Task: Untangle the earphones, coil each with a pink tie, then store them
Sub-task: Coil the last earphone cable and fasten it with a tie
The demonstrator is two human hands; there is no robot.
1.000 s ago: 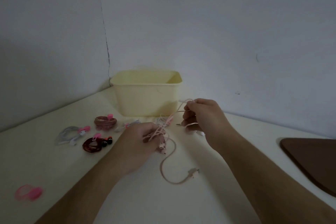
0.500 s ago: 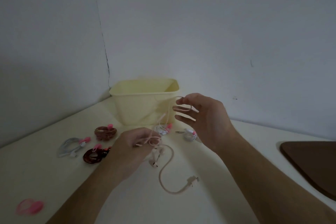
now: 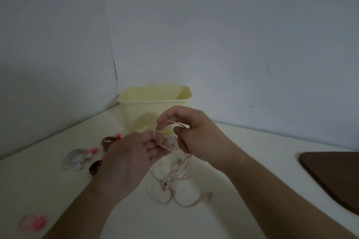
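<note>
Both hands' fingers pinch the pale pink earphone cable (image 3: 171,178): left hand (image 3: 134,153) low, right hand (image 3: 194,132) higher. The tangle dangles below them onto the counter (image 3: 242,170). Three coiled sets sit to the left; yellow bin (image 3: 153,106) behind.

A dim, plain room, likely in a home: a cream-white bench (image 3: 58,190) sits in a corner of bare grey-white walls (image 3: 213,35) with a cracked seam, carrying a pale yellow plastic tub (image 3: 147,110) and a dark brown rounded mat (image 3: 334,176).
</note>
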